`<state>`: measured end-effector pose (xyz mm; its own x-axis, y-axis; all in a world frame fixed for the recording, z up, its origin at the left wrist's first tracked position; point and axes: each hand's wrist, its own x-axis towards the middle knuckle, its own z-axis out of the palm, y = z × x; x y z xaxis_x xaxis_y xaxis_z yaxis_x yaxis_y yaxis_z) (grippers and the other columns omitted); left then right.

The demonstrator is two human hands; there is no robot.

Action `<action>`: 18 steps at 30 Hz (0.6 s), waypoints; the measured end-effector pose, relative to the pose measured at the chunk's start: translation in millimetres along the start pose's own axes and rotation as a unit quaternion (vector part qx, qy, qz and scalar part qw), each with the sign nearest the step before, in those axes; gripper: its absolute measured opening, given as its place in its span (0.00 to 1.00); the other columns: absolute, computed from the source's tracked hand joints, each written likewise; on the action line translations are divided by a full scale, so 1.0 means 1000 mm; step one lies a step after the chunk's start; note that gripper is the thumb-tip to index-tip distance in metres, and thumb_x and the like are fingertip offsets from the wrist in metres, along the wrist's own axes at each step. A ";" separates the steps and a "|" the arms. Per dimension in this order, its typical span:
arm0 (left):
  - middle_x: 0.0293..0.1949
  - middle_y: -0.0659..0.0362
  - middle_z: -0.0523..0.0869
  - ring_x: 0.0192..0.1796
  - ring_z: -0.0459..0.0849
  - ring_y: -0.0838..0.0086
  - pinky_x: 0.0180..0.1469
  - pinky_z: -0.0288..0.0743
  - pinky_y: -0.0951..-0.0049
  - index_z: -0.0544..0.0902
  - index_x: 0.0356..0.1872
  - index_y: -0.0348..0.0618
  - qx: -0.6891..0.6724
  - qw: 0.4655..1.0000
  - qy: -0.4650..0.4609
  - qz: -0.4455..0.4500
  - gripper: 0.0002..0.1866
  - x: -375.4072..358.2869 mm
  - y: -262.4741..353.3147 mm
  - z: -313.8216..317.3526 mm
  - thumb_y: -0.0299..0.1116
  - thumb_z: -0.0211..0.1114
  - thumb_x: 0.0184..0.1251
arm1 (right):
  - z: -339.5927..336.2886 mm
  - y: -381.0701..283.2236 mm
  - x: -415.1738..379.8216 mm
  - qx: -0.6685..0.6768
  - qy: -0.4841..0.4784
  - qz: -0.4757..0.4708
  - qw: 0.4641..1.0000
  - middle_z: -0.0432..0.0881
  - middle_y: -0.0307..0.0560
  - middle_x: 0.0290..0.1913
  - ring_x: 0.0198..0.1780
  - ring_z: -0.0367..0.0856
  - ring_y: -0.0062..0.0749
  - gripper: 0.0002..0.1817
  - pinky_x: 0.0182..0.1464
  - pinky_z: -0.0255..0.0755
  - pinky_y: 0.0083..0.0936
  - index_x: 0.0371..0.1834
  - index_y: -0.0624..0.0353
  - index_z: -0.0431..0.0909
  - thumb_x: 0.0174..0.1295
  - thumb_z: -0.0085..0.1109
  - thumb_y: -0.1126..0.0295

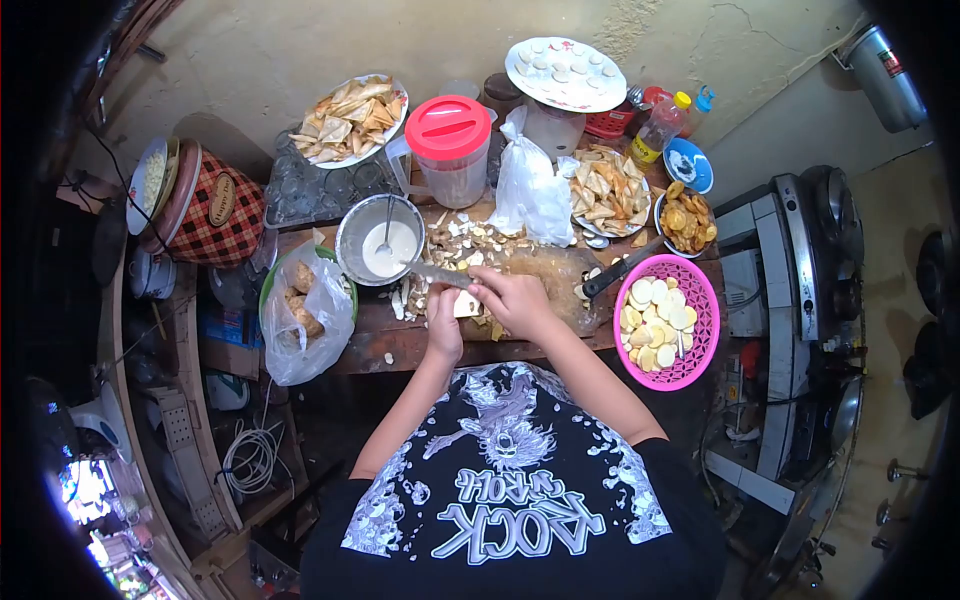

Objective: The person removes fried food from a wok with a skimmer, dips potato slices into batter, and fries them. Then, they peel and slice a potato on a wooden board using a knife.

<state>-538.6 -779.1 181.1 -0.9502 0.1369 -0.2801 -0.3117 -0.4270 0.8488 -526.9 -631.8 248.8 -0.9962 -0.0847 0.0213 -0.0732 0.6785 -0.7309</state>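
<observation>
My left hand [443, 322] is closed around a pale, partly peeled piece of root vegetable [466, 304], above the front part of the wooden table. My right hand [514, 300] grips a knife [438, 274], its blade pointing left over the vegetable piece and close to my left fingers. The knife's handle is hidden in my fingers. Peelings and scraps [455, 236] lie scattered around and beyond both hands. Just to the left, a metal pot [350, 262] holds a white liquid and a spoon. A worn cutting board [548, 268] lies beyond my right hand.
At right stands a pink basket [710, 335] of pale slices, with a black-handled knife [622, 268] nearby. A plastic bag of roots [318, 335] sits at left. Behind are a red-lidded pitcher [450, 140], a white bag [530, 190], plates of folded pastries [605, 190] and a bowl of fried chips [687, 220].
</observation>
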 end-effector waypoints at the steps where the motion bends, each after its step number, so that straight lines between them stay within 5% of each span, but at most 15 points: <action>1: 0.35 0.63 0.76 0.36 0.74 0.81 0.42 0.68 0.78 0.74 0.40 0.42 0.008 1.000 -0.012 0.006 0.09 0.004 -0.001 -0.003 0.35 0.50 0.67 | 0.006 0.003 0.004 0.012 0.006 0.026 1.000 0.80 0.53 0.24 0.30 0.80 0.51 0.23 0.32 0.70 0.41 0.52 0.51 0.74 0.63 0.47 0.49; 6: 0.36 0.64 0.77 0.36 0.76 0.81 0.31 0.68 0.79 0.73 0.44 0.47 -0.030 0.995 0.030 -0.093 0.12 -0.006 0.021 0.017 0.41 0.48 0.69 | 0.014 0.018 0.024 -0.029 -0.014 0.182 0.983 0.82 0.57 0.37 0.42 0.80 0.52 0.29 0.43 0.71 0.42 0.60 0.51 0.67 0.63 0.42 0.44; 9: 0.37 0.64 0.77 0.36 0.76 0.81 0.33 0.69 0.78 0.72 0.47 0.47 -0.037 0.996 0.010 -0.083 0.13 -0.002 0.014 0.006 0.41 0.45 0.71 | -0.005 0.006 0.015 0.091 -0.073 0.163 0.980 0.82 0.57 0.32 0.39 0.80 0.52 0.29 0.41 0.71 0.42 0.62 0.48 0.66 0.62 0.42 0.43; 12: 0.39 0.62 0.77 0.39 0.76 0.80 0.39 0.71 0.75 0.73 0.47 0.43 0.012 0.999 0.024 -0.020 0.13 0.000 0.011 0.006 0.38 0.43 0.73 | -0.017 -0.006 0.003 0.041 -0.091 0.052 0.994 0.79 0.57 0.26 0.34 0.80 0.53 0.28 0.37 0.70 0.43 0.61 0.45 0.66 0.62 0.43 0.44; 18: 0.43 0.55 0.76 0.46 0.75 0.74 0.51 0.68 0.74 0.71 0.50 0.32 0.210 0.969 0.021 0.125 0.15 -0.009 0.026 0.015 0.33 0.44 0.72 | -0.022 -0.013 -0.002 -0.052 -0.088 0.002 0.995 0.78 0.51 0.21 0.28 0.79 0.49 0.24 0.32 0.69 0.40 0.60 0.39 0.68 0.62 0.47 0.49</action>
<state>-538.5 -777.8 212.5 -0.9980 0.0359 -0.0522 -0.0536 -0.0389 0.9978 -525.5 -624.5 273.5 -0.9733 -0.2026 -0.1081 -0.0831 0.7495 -0.6567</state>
